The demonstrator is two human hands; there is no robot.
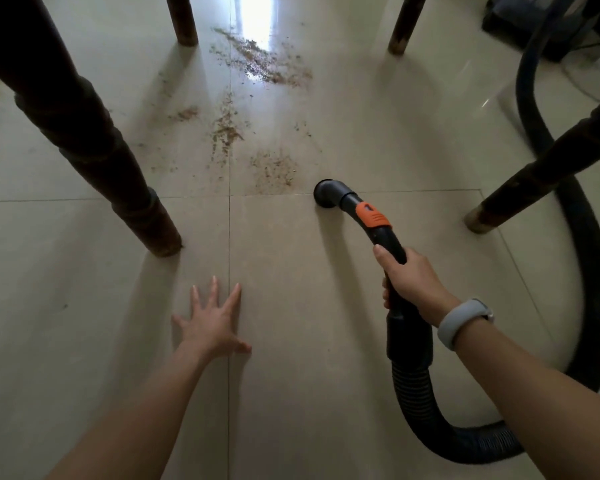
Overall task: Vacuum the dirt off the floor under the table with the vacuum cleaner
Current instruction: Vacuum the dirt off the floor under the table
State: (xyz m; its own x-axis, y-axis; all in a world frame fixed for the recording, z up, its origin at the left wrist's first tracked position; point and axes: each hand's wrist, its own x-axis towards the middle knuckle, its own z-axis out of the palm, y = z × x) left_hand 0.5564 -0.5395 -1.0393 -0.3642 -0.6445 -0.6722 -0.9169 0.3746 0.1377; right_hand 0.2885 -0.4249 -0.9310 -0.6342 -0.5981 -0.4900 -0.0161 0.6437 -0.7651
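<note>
Brown dirt (227,128) lies scattered in several patches on the pale tiled floor (84,306) between the table legs, with a long streak (267,64) farther back. My right hand (413,278) is shut on the black vacuum handle (390,242), which has an orange clip (373,215). Its round black nozzle (328,195) rests on the floor just right of the nearest dirt patch (274,169). My left hand (213,320) lies flat on the floor with its fingers spread, holding nothing.
Dark wooden table legs stand at near left (132,199), near right (534,181), far left (184,22) and far right (404,26). The ribbed black hose (593,271) loops along the right side to the vacuum body (541,19) at the top right.
</note>
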